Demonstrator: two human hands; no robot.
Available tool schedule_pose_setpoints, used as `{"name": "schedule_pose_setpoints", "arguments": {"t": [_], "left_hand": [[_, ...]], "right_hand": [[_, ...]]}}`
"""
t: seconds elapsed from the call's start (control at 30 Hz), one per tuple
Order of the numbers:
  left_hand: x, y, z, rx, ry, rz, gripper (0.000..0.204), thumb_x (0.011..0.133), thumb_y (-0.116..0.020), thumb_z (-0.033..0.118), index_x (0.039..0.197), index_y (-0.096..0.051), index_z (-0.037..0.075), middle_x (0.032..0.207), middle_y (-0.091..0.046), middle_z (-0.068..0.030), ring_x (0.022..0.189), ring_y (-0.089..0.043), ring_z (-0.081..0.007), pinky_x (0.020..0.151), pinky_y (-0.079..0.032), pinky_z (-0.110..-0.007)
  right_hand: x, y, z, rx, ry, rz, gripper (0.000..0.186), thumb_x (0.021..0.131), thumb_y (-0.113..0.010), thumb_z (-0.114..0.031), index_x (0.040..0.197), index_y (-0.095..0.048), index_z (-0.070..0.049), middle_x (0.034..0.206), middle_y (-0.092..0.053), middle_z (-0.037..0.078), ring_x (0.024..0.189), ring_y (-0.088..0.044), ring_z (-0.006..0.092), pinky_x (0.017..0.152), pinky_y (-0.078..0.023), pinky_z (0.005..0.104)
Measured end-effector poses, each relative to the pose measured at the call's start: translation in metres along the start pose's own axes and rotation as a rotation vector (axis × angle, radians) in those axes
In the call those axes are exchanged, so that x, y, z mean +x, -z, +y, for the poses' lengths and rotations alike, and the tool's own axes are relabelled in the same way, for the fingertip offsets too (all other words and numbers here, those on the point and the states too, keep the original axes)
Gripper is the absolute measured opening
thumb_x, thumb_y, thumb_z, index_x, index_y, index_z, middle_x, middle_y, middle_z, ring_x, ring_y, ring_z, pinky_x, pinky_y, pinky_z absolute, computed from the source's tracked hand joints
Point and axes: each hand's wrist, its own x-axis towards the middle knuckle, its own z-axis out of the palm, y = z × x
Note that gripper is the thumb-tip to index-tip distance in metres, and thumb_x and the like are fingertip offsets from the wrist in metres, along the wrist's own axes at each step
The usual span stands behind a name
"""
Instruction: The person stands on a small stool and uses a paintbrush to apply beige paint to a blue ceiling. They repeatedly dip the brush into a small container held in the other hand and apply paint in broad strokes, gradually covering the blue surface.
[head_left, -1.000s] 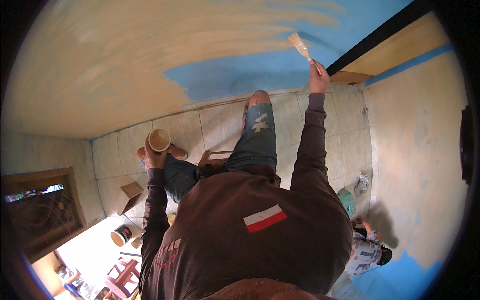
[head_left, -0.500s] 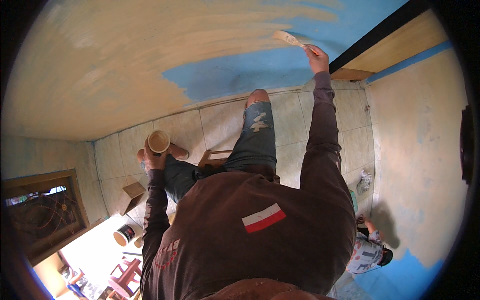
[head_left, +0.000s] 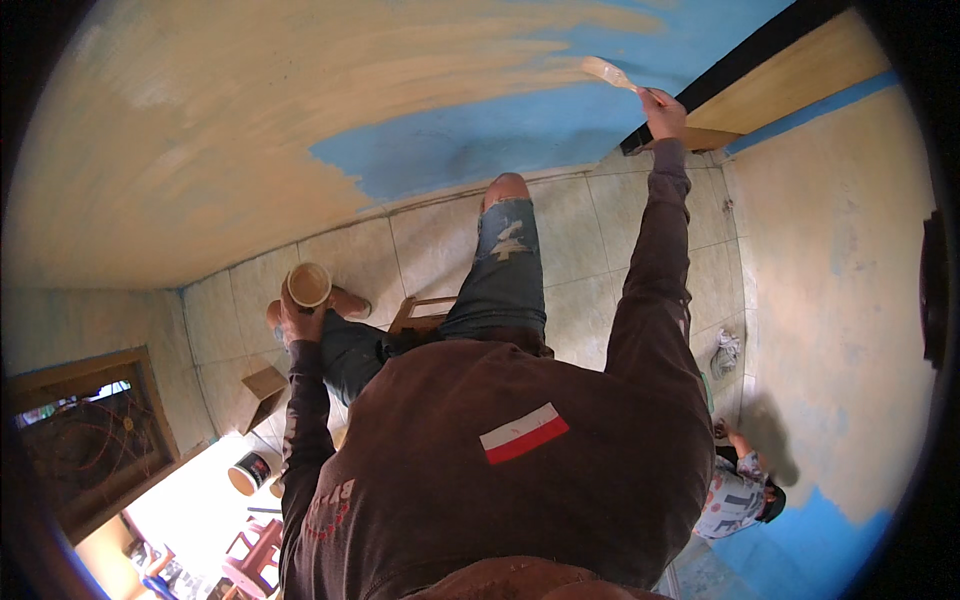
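Observation:
My right hand (head_left: pixel 664 115) grips the handle of a paintbrush (head_left: pixel 606 72), its bristles laid against the wall (head_left: pixel 300 110) at the upper right. Around the bristles, streaks of beige paint run over blue. A larger patch of blue (head_left: pixel 450 145) shows lower on that wall. On the left, my left hand (head_left: pixel 300 315) is wrapped round a small round tub (head_left: pixel 309 285) of beige paint, held above my foot with its mouth upward. Part of the tub's side is hidden by my fingers.
A wooden stool (head_left: pixel 418 314) shows between my legs on the tiled floor (head_left: pixel 355 240). At lower left are a wooden box (head_left: pixel 262 388), a paint bucket (head_left: pixel 248 474) and a plastic chair (head_left: pixel 255 560). Another person (head_left: pixel 738 492) is low by the right wall, near a crumpled cloth (head_left: pixel 726 353).
My right hand and the paintbrush have moved to the right along the wall, toward the black edge. The tub in my left hand stays at nearly the same place.

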Motion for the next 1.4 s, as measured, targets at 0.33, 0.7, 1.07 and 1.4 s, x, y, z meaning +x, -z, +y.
{"name": "schedule_pose_setpoints", "arguments": {"t": [0.33, 0.7, 1.07, 1.4], "left_hand": [[0.003, -0.001, 0.004, 0.034, 0.083, -0.078, 0.098, 0.068, -0.089, 0.028, 0.149, -0.036, 0.011, 0.136, -0.057, -0.0209, 0.124, -0.057, -0.0376, 0.100, -0.048, -0.047], [0.001, -0.004, -0.012, 0.098, 0.048, -0.044, 0.096, 0.070, -0.088, 0.027, 0.149, -0.036, 0.011, 0.136, -0.057, -0.0218, 0.125, -0.056, -0.0389, 0.100, -0.048, -0.047], [0.003, -0.008, -0.015, 0.010, 0.041, -0.035, 0.096, 0.070, -0.087, 0.026, 0.149, -0.036, 0.008, 0.137, -0.056, -0.0213, 0.125, -0.056, -0.0367, 0.101, -0.048, -0.045], [-0.001, -0.002, -0.009, -0.007, 0.031, 0.022, 0.094, 0.068, -0.088, 0.022, 0.148, -0.039, 0.012, 0.127, -0.063, -0.0207, 0.117, -0.061, -0.0375, 0.095, -0.049, -0.045]], "right_hand": [[-0.056, -0.057, -0.057, -0.616, 0.150, 0.336, 0.030, 0.090, -0.055, -0.009, 0.117, -0.059, 0.003, 0.094, -0.065, 0.019, 0.084, -0.066, 0.0378, 0.071, -0.055, 0.0463], [-0.109, -0.172, -0.161, -0.355, 0.069, 0.288, 0.048, 0.099, -0.052, -0.016, 0.132, -0.045, 0.018, 0.103, -0.061, 0.027, 0.087, -0.066, 0.0374, 0.073, -0.056, 0.0402], [-0.160, -0.170, -0.197, -0.139, 0.157, 0.134, 0.041, 0.096, -0.055, -0.012, 0.128, -0.048, 0.014, 0.099, -0.061, 0.029, 0.087, -0.065, 0.0431, 0.073, -0.056, 0.0457], [-0.132, -0.091, -0.130, -0.216, 0.269, 0.344, 0.008, 0.090, -0.056, -0.006, 0.090, -0.061, 0.000, 0.084, -0.065, 0.022, 0.082, -0.063, 0.0422, 0.073, -0.051, 0.0532]]}}
